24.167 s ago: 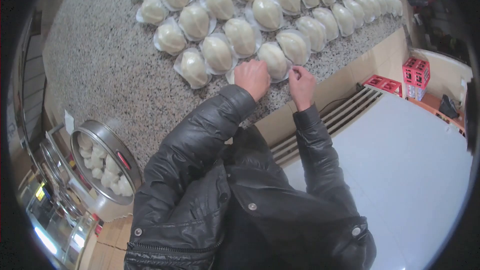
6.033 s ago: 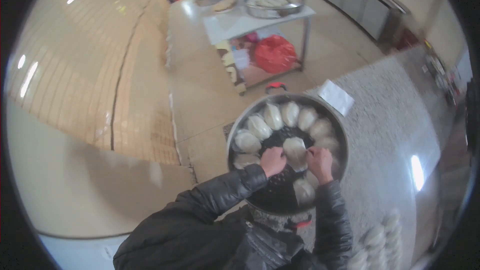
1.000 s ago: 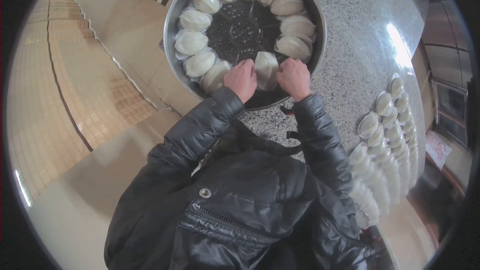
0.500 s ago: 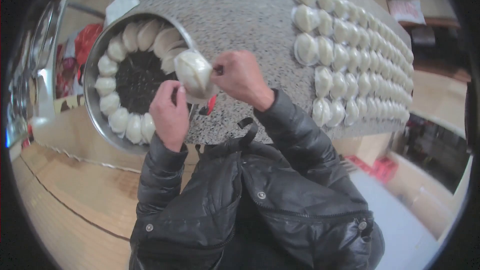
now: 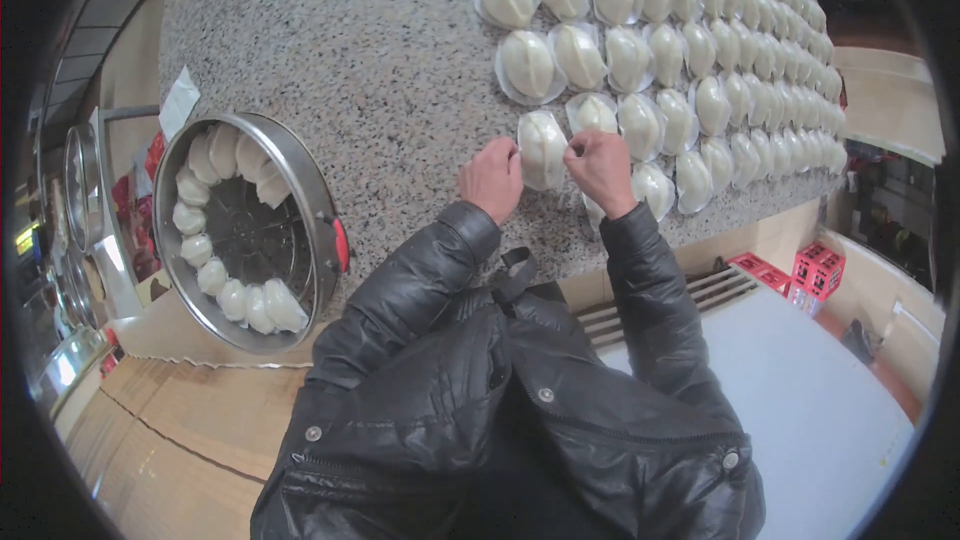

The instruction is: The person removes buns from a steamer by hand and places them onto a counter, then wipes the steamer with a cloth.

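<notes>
A pale, oval dumpling-like piece (image 5: 542, 148) on a clear film is held between my two hands, at the near left corner of the rows. My left hand (image 5: 492, 178) pinches its left edge, fingers closed. On its other side, my right hand (image 5: 600, 168) grips the right edge with curled fingers. Many similar pieces (image 5: 628, 58) lie in rows on the speckled countertop (image 5: 370, 50). At the left, a round metal steamer pan (image 5: 318, 230) has more such pieces (image 5: 198, 248) set in a ring along its inner wall, around a dark perforated base.
A white paper (image 5: 180, 102) lies at the counter's left edge. Red crates (image 5: 817, 270) stand at the lower right beyond a white surface (image 5: 770, 380). Wooden boards (image 5: 190, 410) are at the lower left, with metal pans (image 5: 82, 185) at the far left.
Both hands have moved right with the piece, from above the steamer pan to the rows on the counter. The view has shifted, showing the pan farther left and lower.
</notes>
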The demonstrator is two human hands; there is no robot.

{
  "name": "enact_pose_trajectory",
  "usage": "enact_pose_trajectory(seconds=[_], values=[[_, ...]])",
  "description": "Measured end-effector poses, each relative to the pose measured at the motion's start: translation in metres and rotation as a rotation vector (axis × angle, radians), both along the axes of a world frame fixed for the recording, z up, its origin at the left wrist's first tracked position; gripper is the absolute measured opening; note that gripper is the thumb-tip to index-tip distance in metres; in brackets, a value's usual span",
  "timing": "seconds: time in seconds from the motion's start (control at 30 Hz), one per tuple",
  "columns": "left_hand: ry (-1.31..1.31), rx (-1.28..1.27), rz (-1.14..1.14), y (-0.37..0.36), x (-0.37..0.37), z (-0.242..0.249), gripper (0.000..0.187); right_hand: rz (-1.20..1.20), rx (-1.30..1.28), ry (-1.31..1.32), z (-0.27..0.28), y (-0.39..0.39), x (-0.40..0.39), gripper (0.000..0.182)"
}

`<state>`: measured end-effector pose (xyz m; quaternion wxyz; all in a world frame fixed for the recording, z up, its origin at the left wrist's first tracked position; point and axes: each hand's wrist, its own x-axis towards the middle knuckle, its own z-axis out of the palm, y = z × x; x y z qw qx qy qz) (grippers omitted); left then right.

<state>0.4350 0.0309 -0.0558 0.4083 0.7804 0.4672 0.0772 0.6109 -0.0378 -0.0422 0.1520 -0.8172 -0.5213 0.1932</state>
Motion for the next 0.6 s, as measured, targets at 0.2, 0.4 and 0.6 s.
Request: enact_pose_trajectory(seconds=[0.2, 0.4, 0.6], values=[[0.067, 0.016, 0.0, -0.008, 0.021, -0.007, 0.016, -0.068, -0.011, -0.205, -0.028, -0.008, 0.001, 0.013], [0.067, -0.001, 0.019, 0.001, 0.027, -0.007, 0.013, -0.153, 0.018, -0.224, -0.024, -0.006, -0.001, 0.025], [0.117, 0.035, 0.011, -0.005, 0.02, 0.002, 0.015, -0.165, 0.053, -0.221, -0.01, -0.012, 0.003, 0.019]])
